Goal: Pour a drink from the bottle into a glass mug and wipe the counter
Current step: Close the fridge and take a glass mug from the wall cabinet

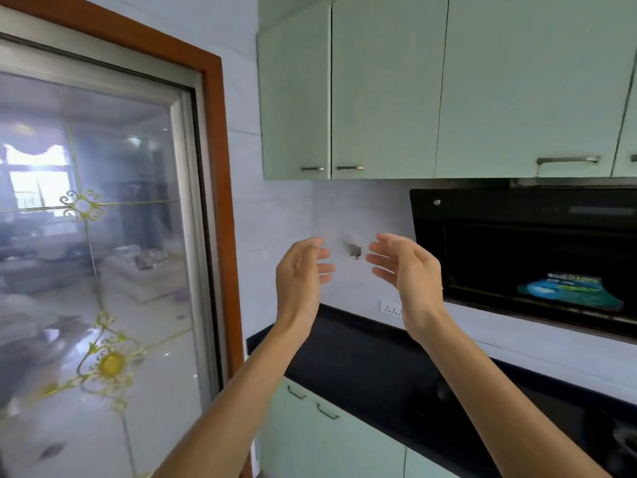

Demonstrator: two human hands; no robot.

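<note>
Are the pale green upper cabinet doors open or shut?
Shut. The upper cabinet doors all lie flush in one plane, with only thin dark seams between them, and no interior shows.

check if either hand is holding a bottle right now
No, the left hand and right hand are both raised, open and empty above the counter.

Two hands, four cabinet handles, one wall socket.

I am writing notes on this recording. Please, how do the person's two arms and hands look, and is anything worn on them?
Both forearms are bare as far as the picture shows: no sleeves are in view. The left hand and the right hand have no gloves, and no rings, watch or bracelet are visible. The fingers are slightly blurred.
</note>
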